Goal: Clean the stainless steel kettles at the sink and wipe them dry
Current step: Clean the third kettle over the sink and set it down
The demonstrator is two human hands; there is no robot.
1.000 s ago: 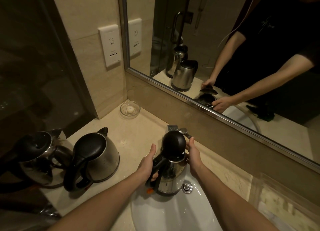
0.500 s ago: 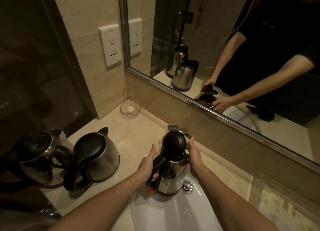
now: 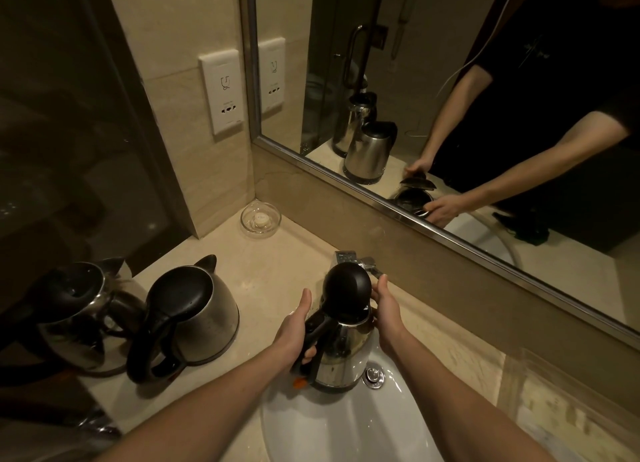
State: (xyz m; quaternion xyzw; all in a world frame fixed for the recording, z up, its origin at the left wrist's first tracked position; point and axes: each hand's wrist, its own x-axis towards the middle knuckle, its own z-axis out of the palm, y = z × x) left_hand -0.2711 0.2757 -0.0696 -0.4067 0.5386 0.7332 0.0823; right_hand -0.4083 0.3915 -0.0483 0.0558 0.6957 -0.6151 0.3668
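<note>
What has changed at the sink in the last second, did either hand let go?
Nothing visibly changed. The left hand still holds the kettle by its handle over the sink, the right hand stays on its side, and the two other kettles sit unmoved on the counter.

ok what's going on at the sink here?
A person holds a kettle upright over the sink, with its lid flipped open just below the faucet. The left hand grips the handle. The right hand holds the body near the rim. I can't tell whether water is running. A second kettle and a third kettle stand on the counter to the left.
</note>
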